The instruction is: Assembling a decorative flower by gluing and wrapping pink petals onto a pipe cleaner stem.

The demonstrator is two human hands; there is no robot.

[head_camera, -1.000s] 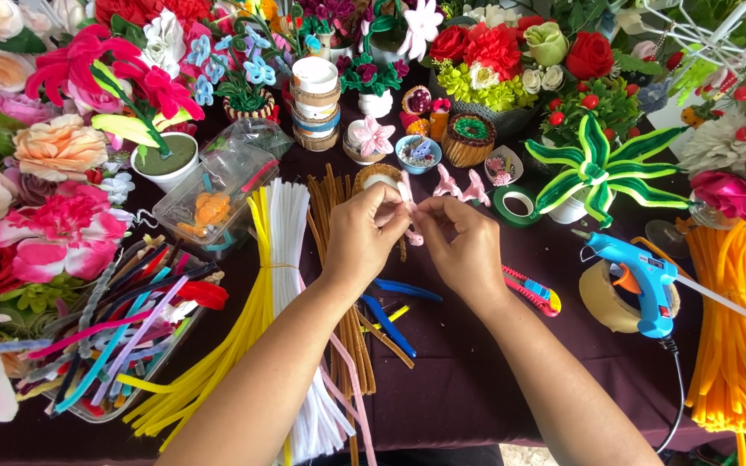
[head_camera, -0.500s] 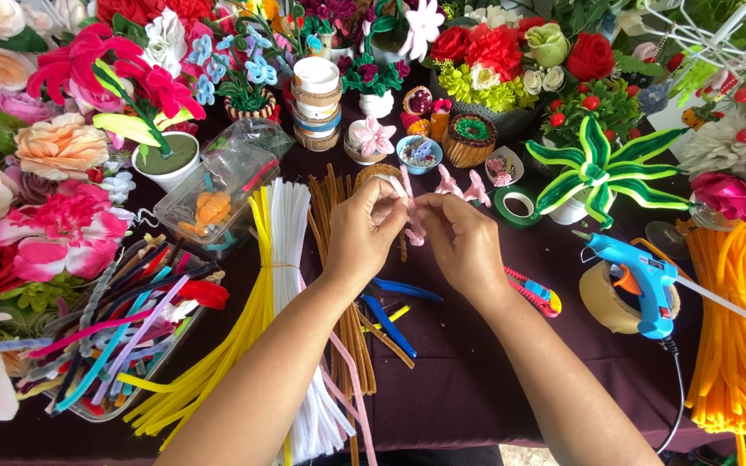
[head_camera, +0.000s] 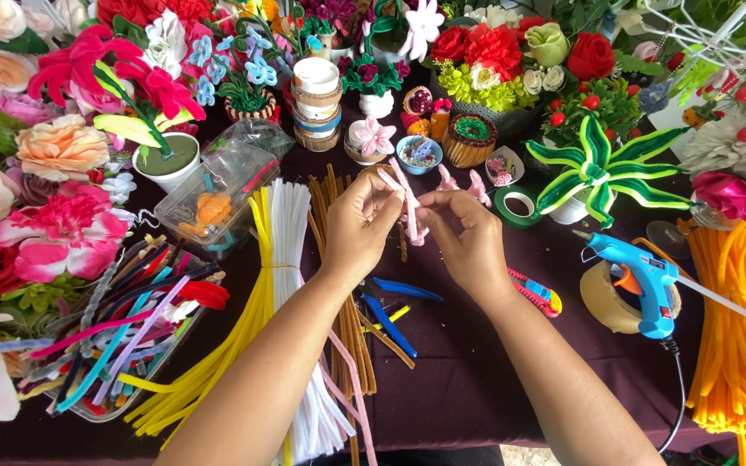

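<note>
Pink pipe cleaner [head_camera: 409, 205] sits pinched between both hands above the middle of the table [head_camera: 468, 380]: left hand [head_camera: 363, 223] closed on its upper part, right hand [head_camera: 466, 235] gripping its lower end, near a blue glue gun [head_camera: 641, 276].

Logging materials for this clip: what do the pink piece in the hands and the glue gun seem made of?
Pink piece: looks like fuzzy chenille stem, soft and matte, bent between the left hand and right hand. Glue gun: apparently hard blue plastic, smooth with slight sheen, orange trigger.
</note>
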